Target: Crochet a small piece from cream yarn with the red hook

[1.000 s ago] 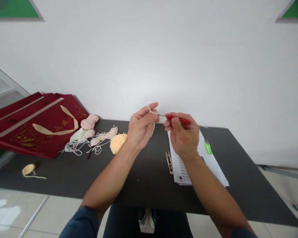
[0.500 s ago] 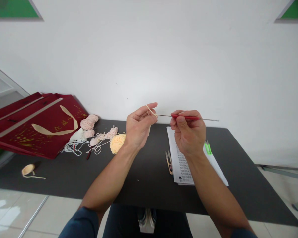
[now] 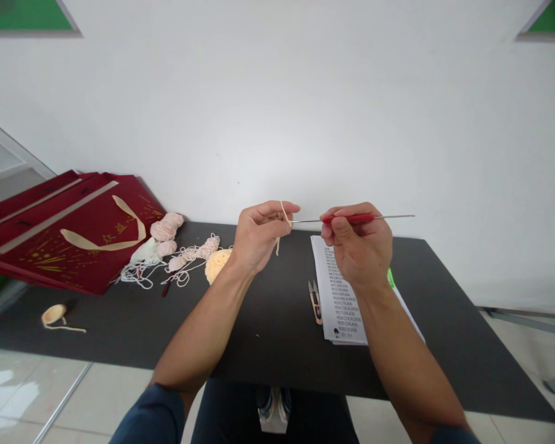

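In my right hand (image 3: 363, 246) is a crochet hook (image 3: 358, 218) with a red grip, its metal shaft lying almost level and pointing left. My left hand (image 3: 261, 237) pinches a strand of cream yarn (image 3: 284, 213), which loops over the outstretched index finger; a short tail hangs beneath. The hook's tip meets the yarn at the left thumb and fingertip, and the stitch there is too small to make out. Behind the left wrist, a ball of yellow yarn (image 3: 216, 265) rests on the table, partly covered by the forearm.
Printed sheets (image 3: 346, 314) lie under my right arm, with thread snips (image 3: 315, 302) beside them. Pink yarn (image 3: 166, 227) and white strands (image 3: 141, 271) sit by a red bag (image 3: 87, 240). A small cream crocheted piece (image 3: 53, 314) is at the left on the dark table (image 3: 268, 345).
My right hand and the hook have shifted slightly right. The left hand has dropped a little, its index finger now pointing more level, and the yarn strand stands steeper.
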Available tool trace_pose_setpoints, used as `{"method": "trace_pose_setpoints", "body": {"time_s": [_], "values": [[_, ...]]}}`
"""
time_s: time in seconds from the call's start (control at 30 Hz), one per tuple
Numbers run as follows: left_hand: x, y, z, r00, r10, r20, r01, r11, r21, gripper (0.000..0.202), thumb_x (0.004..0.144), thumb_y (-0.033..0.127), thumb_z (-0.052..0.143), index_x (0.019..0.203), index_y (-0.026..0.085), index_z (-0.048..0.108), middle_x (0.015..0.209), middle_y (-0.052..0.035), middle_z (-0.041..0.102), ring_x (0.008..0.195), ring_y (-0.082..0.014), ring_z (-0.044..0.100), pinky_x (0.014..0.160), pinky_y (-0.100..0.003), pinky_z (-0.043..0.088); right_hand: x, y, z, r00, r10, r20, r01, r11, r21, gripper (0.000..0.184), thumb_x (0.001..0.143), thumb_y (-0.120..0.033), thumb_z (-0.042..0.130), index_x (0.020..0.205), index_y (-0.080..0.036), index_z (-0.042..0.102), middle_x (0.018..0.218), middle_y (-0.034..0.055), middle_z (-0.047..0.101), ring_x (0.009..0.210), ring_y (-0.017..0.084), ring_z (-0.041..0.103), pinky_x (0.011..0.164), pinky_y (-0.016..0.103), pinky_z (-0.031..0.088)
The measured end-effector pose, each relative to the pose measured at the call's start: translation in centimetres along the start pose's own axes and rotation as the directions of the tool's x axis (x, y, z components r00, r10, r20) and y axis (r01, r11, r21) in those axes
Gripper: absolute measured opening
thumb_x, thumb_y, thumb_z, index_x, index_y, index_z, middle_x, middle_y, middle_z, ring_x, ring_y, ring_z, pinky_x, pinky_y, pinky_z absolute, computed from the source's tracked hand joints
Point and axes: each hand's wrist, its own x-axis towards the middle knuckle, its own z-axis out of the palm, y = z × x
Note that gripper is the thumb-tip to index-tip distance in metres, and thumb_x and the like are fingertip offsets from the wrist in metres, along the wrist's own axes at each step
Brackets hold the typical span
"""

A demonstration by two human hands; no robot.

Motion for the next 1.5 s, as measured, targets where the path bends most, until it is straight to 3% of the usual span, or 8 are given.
{"method": "trace_pose_setpoints", "body": {"time_s": [0.13, 0.47, 0.7, 0.8, 0.97, 1.1, 1.33, 1.5], "values": [[0.0, 0.3, -0.3, 0.996, -0.073, 0.047, 0.075, 0.996, -0.045, 0.026, 0.064, 0.01, 0.075, 0.087, 0.018, 0.084, 0.066, -0.0015, 0.066, 0.062, -0.0105, 0.051, 0.064, -0.029, 0.038, 0.1, -0.3, 0.1, 0.998, 0.061, -0.004, -0.061, 0.998, 0.015, 0.016, 0.083, -0.028, 0.085, 0.086, -0.023, 0.071, 0.081, -0.001, 0.08, 0.056, 0.009, 0.066, 0.047, 0.021, 0.05], [0.3, 0.9, -0.5, 0.948, -0.264, 0.18, 0.292, 0.944, -0.152, 0.021, 0.056, 0.012, 0.069, 0.075, 0.013, 0.08, 0.056, -0.0023, 0.057, 0.054, -0.0108, 0.046, 0.057, -0.031, 0.034, 0.0, -0.6, -0.4, 0.992, 0.01, 0.123, -0.009, 1.0, -0.007, 0.016, 0.083, -0.027, 0.085, 0.086, -0.024, 0.07, 0.087, -0.0012, 0.08, 0.057, 0.009, 0.066, 0.049, 0.024, 0.051], [0.6, 0.8, -0.8, 0.913, -0.322, 0.251, 0.373, 0.908, -0.192, 0.02, 0.052, 0.012, 0.064, 0.067, 0.014, 0.078, 0.056, -0.0028, 0.057, 0.053, -0.0116, 0.047, 0.057, -0.031, 0.034, 0.2, -0.7, -0.4, 0.989, 0.067, 0.134, -0.074, 0.996, 0.045, 0.02, 0.08, -0.029, 0.089, 0.083, -0.022, 0.07, 0.082, -0.0008, 0.08, 0.054, 0.008, 0.065, 0.047, 0.021, 0.051], [0.3, 0.7, -0.8, 0.934, -0.269, 0.236, 0.314, 0.932, -0.179, 0.017, 0.057, 0.011, 0.07, 0.07, 0.015, 0.079, 0.063, -0.0037, 0.062, 0.058, -0.0126, 0.051, 0.061, -0.032, 0.041, 0.4, -0.6, -0.3, 0.981, 0.171, 0.091, -0.179, 0.981, 0.08, 0.027, 0.076, -0.034, 0.092, 0.08, -0.022, 0.068, 0.078, -0.0022, 0.079, 0.053, 0.007, 0.064, 0.044, 0.019, 0.05], [-0.2, 0.2, -0.5, 0.993, -0.062, 0.1, 0.067, 0.996, -0.051, 0.019, 0.068, 0.018, 0.084, 0.087, 0.021, 0.082, 0.088, -0.0051, 0.075, 0.087, -0.0177, 0.067, 0.089, -0.037, 0.051, 0.1, 0.3, 0.5, 0.954, 0.298, 0.027, -0.298, 0.934, 0.198, 0.025, 0.08, -0.038, 0.089, 0.082, -0.023, 0.068, 0.08, -0.005, 0.078, 0.06, 0.005, 0.065, 0.05, 0.012, 0.055], [-0.2, -0.4, 0.0, 0.997, 0.066, -0.042, -0.064, 0.996, 0.054, 0.016, 0.071, 0.015, 0.082, 0.084, 0.023, 0.082, 0.087, -0.0028, 0.075, 0.085, -0.016, 0.066, 0.082, -0.032, 0.051, -0.6, 1.0, 1.5, 0.934, 0.358, 0.007, -0.347, 0.9, 0.264, 0.02, 0.084, -0.036, 0.085, 0.086, -0.022, 0.07, 0.087, -0.0039, 0.08, 0.068, 0.004, 0.071, 0.061, 0.011, 0.061], [-0.4, -0.8, 1.1, 0.995, 0.075, -0.063, -0.07, 0.995, 0.07, 0.017, 0.072, 0.011, 0.079, 0.085, 0.021, 0.084, 0.078, -0.0014, 0.073, 0.072, -0.0109, 0.06, 0.071, -0.027, 0.046, -1.4, 0.6, 2.3, 0.933, 0.356, -0.057, -0.316, 0.884, 0.345, 0.018, 0.083, -0.032, 0.087, 0.086, -0.022, 0.072, 0.087, -0.0045, 0.081, 0.07, 0.004, 0.074, 0.066, 0.01, 0.064], [-0.8, -1.0, 1.6, 0.99, 0.114, -0.085, -0.106, 0.99, 0.097, 0.04, 0.075, 0.011, 0.079, 0.112, 0.026, 0.082, 0.082, 0.0002, 0.071, 0.072, -0.0109, 0.059, 0.07, -0.026, 0.049, -1.8, 1.0, 2.7, 0.934, 0.343, -0.098, -0.303, 0.909, 0.287, 0.016, 0.086, -0.033, 0.083, 0.088, -0.022, 0.072, 0.087, -0.0028, 0.081, 0.07, 0.007, 0.075, 0.066, 0.014, 0.066]]}}
